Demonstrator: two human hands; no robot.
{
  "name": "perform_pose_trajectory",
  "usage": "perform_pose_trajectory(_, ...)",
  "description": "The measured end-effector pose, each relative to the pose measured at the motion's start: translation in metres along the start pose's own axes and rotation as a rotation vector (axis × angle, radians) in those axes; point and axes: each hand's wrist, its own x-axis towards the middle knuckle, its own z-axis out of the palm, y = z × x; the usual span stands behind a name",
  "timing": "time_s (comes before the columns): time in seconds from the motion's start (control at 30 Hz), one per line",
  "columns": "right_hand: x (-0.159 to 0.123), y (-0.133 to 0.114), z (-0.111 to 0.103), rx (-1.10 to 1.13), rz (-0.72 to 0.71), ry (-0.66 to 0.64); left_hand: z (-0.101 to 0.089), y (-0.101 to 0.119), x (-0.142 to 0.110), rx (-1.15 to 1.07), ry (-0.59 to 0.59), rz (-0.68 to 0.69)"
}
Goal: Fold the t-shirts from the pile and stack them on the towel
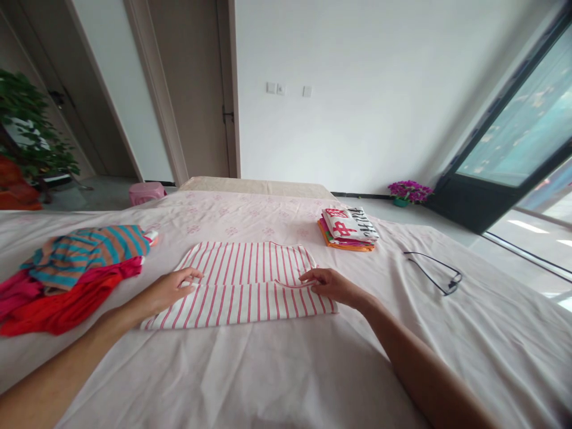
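Note:
A white shirt with red stripes [250, 304] lies on the bed, its near part folded over the far part. My left hand [174, 291] is at the left end of the folded edge, its thumb and fingers closed on the cloth. At the right end, beside the curved neckline, my right hand [333, 285] pinches the same edge. Both fingertips are partly hidden by the fabric. To the left of my left hand lies a loose heap with a blue and orange striped garment [89, 253] on top of red clothing [67, 307].
A stack of folded clothes [348, 229] sits beyond my right hand, and eyeglasses [435, 274] lie further right. The pale bed sheet [268, 375] is wrinkled. On the floor are a pink stool [146, 193] and purple flowers [409, 190]. A leafy plant [31, 131] stands at left.

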Motion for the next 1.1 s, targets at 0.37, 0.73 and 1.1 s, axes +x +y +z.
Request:
perform_pose_trajectory(0.37,-0.005,-0.011,0.0,-0.451,0.098,0.082,0.012,-0.004,-0.026,0.48,0.209,0.015)
perform_pose_trajectory(0.73,-0.017,-0.068,0.086,-0.636,-0.394,0.034,0.063,0.041,-0.038,0.616,0.021,0.567)
perform_pose_trajectory(1.1,-0.028,-0.017,0.06,-0.711,-0.372,0.084,0.048,-0.014,-0.046,0.726,0.17,0.46)
